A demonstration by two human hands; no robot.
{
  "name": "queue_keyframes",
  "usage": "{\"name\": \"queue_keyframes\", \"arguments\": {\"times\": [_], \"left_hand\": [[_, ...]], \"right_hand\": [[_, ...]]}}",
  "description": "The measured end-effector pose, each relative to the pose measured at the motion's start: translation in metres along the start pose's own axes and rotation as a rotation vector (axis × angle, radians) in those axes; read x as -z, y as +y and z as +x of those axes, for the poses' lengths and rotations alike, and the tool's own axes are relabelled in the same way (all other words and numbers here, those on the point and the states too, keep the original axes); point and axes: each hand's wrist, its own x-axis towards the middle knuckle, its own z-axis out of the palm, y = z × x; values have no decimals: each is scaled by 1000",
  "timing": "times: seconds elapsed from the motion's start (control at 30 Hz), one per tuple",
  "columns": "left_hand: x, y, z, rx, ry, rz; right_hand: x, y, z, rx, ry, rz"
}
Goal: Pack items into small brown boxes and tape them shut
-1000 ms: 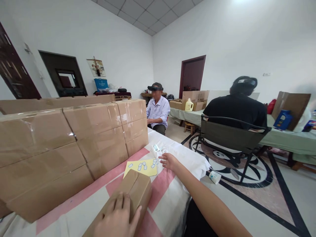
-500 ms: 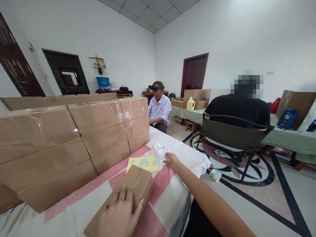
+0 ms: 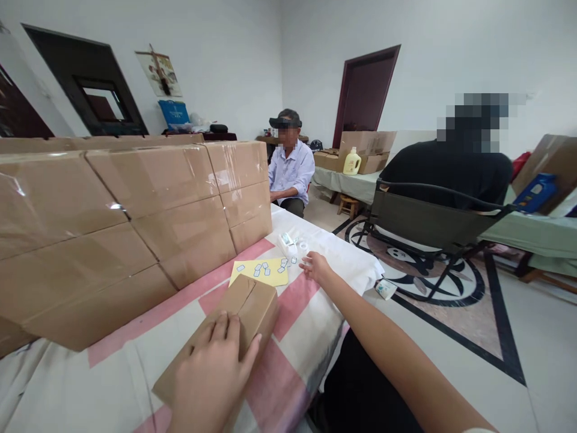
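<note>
My left hand (image 3: 210,367) lies over a small brown cardboard box (image 3: 255,300), its fingers on the top and its thumb over the right edge. Past the box's far end lies a yellow sheet (image 3: 234,276) with several small white labels with dark borders (image 3: 265,272). My right hand (image 3: 315,266) is just right of the sheet, fingers slightly bent and apart, and nothing shows in them. Close to its fingertips is a small label (image 3: 294,260). A white roll (image 3: 304,246) and a small white and green pack (image 3: 286,242) lie just beyond.
Large taped cartons (image 3: 171,192) form a wall on the left of the cloth-covered table (image 3: 297,364). A person (image 3: 293,171) sits at the far end. Another person (image 3: 446,174) sits on a chair (image 3: 437,222) to the right. A white cup-like container (image 3: 386,289) is by the table's right edge.
The view has tilted downward, so the room appears higher in the picture. My left hand stays on the box. My right hand's fingers look a little more bent, still beside the labels.
</note>
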Motion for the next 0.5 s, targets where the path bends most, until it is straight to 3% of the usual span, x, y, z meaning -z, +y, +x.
{"name": "queue_keyframes", "arguments": {"times": [0.3, 0.5], "left_hand": [[0, 0, -1, -72, 161, 79], [-2, -1, 0, -69, 193, 109]], "right_hand": [[4, -7, 16, 211, 88, -52], [-14, -3, 41, 460, 70, -259]]}}
